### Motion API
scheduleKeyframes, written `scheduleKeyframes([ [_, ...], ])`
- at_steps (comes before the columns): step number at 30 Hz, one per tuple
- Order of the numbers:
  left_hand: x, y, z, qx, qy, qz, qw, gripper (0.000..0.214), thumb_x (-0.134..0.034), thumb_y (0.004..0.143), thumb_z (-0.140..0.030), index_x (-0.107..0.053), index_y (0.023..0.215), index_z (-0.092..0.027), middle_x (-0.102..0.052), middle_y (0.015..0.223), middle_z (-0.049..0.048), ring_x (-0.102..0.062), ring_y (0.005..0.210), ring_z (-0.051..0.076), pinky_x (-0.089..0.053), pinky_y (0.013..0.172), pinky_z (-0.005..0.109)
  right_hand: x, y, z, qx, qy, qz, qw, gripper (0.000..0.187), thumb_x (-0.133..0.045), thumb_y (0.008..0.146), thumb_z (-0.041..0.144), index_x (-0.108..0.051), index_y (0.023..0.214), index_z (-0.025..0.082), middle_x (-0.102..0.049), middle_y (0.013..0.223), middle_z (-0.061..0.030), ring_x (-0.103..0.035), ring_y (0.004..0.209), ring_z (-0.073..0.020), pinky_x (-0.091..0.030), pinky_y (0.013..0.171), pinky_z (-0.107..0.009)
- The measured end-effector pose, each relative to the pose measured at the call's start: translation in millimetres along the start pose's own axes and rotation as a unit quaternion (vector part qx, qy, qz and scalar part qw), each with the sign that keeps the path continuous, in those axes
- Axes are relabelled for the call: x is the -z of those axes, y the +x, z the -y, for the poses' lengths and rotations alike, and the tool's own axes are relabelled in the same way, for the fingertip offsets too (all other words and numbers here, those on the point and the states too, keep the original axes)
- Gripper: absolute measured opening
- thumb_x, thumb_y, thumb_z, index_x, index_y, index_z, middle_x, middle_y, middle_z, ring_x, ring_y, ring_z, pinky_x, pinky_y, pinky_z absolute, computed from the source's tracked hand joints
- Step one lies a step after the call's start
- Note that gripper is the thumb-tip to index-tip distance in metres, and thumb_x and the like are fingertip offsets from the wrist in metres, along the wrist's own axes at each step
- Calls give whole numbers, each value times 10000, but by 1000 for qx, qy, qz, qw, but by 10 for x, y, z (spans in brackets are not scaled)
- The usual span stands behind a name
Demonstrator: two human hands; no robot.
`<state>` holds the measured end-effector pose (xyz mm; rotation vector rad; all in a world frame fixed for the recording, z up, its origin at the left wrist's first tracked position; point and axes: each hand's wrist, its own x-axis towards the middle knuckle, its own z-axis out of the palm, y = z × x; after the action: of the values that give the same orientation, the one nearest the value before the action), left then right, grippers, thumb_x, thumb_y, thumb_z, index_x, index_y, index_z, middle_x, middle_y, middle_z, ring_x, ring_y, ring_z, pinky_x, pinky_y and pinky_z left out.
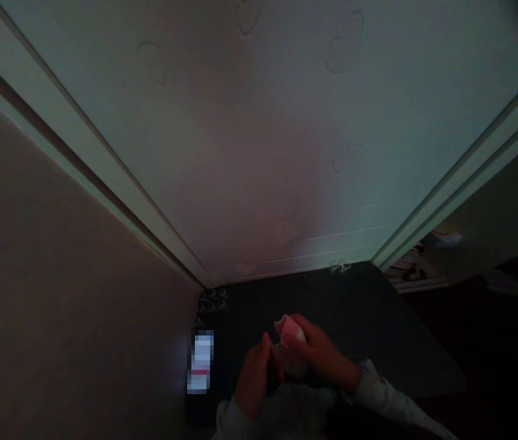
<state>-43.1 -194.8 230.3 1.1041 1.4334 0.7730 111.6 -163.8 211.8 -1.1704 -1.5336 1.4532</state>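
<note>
In the dim lower middle of the head view, my right hand [316, 348] is closed around a soft-looking pink and white thing [292, 329]; its exact kind cannot be made out. Close by on the left, my left hand [254, 373] points its fingers upward, curled toward the pink and white thing. A faint pale glint shows at its fingertips, too dark to name. Below the right hand is a pale, whitish shape [294, 365], partly hidden by the fingers. Both hands are over the dark tabletop [355, 324].
Several small clear ring-like pieces [213, 300] lie at the table's back left corner, and more clear pieces [340, 267] at the back edge. A lit, blurred-out screen [200, 362] is at left. Behind stands a pale panel [240, 153] with heart patterns. Shelf items [444, 235] show right.
</note>
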Motion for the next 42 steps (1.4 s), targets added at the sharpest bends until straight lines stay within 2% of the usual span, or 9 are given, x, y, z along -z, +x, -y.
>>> scheduleKeyframes([
  [3,6,-22,-43,-31,-5,-11,999,514,-343,814,-615,-586,757,-166,-533,591,-10,-504,598,167,-404,611,288,-16,6,3,-7,26,-16,999,276,-573,799,377,-570,988,176,-646,969,-63,-594,893,-226,-454,784,-343],
  [5,9,-32,-53,-33,-9,-7,999,423,-415,818,-540,-568,924,-160,-563,668,-2,-521,641,168,-411,616,279,-24,13,-14,-11,49,-26,998,281,-577,795,391,-561,971,173,-632,939,-53,-587,861,-211,-461,757,-324],
  [7,11,-36,-54,-38,-15,3,999,352,-486,807,-453,-542,1000,-164,-595,750,15,-544,700,175,-422,642,277,-27,23,-41,-12,63,-29,998,281,-578,794,402,-560,952,170,-616,888,-38,-579,814,-195,-465,719,-305],
  [11,2,-34,-64,-51,-7,0,999,238,-540,777,-361,-559,927,-178,-595,760,9,-554,713,175,-426,644,270,-32,31,-96,-11,73,-26,997,331,-568,796,449,-579,976,172,-616,854,-29,-577,782,-191,-469,713,-310],
  [17,-7,-30,-47,-66,34,-26,997,179,-555,772,-345,-552,853,-186,-559,666,-27,-520,636,157,-396,595,254,-59,3,-42,-45,159,-35,986,523,-426,849,551,-520,1219,194,-556,1238,-106,-508,1126,-240,-375,967,-391],
  [24,6,-24,-17,-69,49,-54,995,187,-547,782,-343,-556,871,-178,-564,680,-16,-531,649,166,-394,607,262,2,-5,-89,-31,142,-43,988,535,-418,824,600,-580,1173,228,-553,1274,-78,-445,1211,-248,-246,1069,-445],
  [29,-7,-20,-11,-68,23,-56,996,178,-545,784,-335,-542,880,-185,-556,686,-21,-532,654,167,-394,605,263,-9,3,-219,-52,167,-65,982,545,-421,820,603,-587,1172,222,-574,1252,-91,-500,1159,-255,-321,1030,-445],
  [34,-5,-15,0,-67,5,-58,996,183,-555,769,-338,-530,858,-180,-518,663,-34,-514,642,162,-394,597,260,-23,23,-218,-65,189,-51,978,500,-541,797,523,-571,1184,208,-593,1223,-95,-530,1115,-262,-370,976,-433],
  [42,3,-9,-21,-66,36,-21,997,204,-536,800,-367,-542,868,-175,-536,683,-23,-502,637,155,-384,592,256,-55,53,-198,-49,118,-33,991,504,-597,759,440,-530,1167,153,-638,1046,-98,-593,932,-243,-463,816,-363],
])
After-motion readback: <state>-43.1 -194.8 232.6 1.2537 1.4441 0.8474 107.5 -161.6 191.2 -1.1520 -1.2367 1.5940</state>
